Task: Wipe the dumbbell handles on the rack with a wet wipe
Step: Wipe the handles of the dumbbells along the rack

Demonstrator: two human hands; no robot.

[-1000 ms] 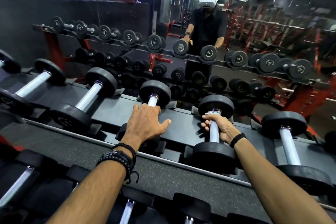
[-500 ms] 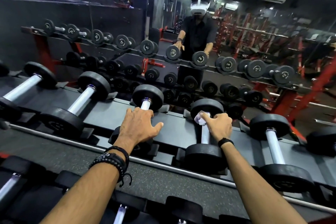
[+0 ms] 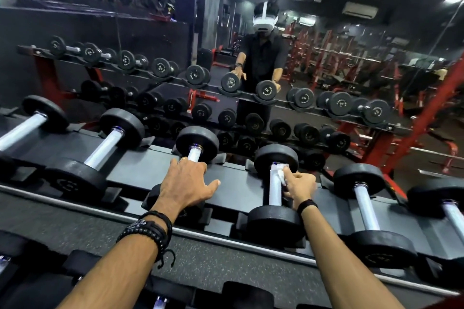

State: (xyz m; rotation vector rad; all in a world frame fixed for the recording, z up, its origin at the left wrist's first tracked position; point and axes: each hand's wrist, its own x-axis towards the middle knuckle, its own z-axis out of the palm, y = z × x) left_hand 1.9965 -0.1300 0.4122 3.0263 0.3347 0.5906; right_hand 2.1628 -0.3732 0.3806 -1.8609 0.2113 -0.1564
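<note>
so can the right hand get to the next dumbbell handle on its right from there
Probably yes. The right hand holds the wipe on one handle, and the next handle lies bare just beside it on the same rack, with nothing between them.

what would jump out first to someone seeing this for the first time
Two bare forearms reach over a rack of black dumbbells. The right hand presses a white wet wipe against the far end of one chrome handle, while the left hand rests on the neighbouring dumbbell. Behind the rack, a wall mirror reflects the person and the red gym frames.
</note>
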